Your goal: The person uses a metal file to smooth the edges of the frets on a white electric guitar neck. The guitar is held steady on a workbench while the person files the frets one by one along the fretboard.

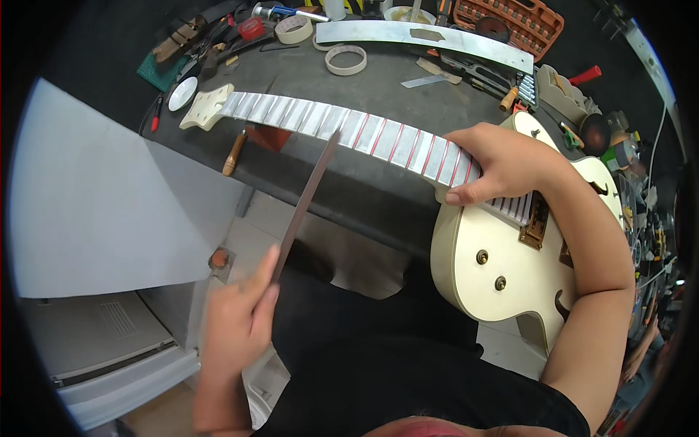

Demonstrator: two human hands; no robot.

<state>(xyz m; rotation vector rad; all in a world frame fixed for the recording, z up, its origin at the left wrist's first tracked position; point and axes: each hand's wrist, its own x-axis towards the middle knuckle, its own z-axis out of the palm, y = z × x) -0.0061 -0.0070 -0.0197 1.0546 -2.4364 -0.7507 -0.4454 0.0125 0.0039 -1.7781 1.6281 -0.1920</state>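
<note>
- Guitar (462,255) at right, its neck (309,116) over the counter (298,76), long axis running from the far-left headstock to the near-right body.
- Left hand (244,313), near left: fingers clamped on the near end of a long file (312,189), which slants far and right across that axis, tip at the neck.
- Right hand (502,156), nearer the neck, spans it beside the body, thumb apart; cannot tell whether its fingers clamp.

I record the guitar body (466,269) at right, its neck (291,114) running left over the workbench (393,95) to the headstock (204,109). My right hand (502,164) lies on the neck; the file (309,191) in my left hand (244,309) reaches it from the near side. Far side: tape roll (346,71), then metal strip (371,30).
</note>
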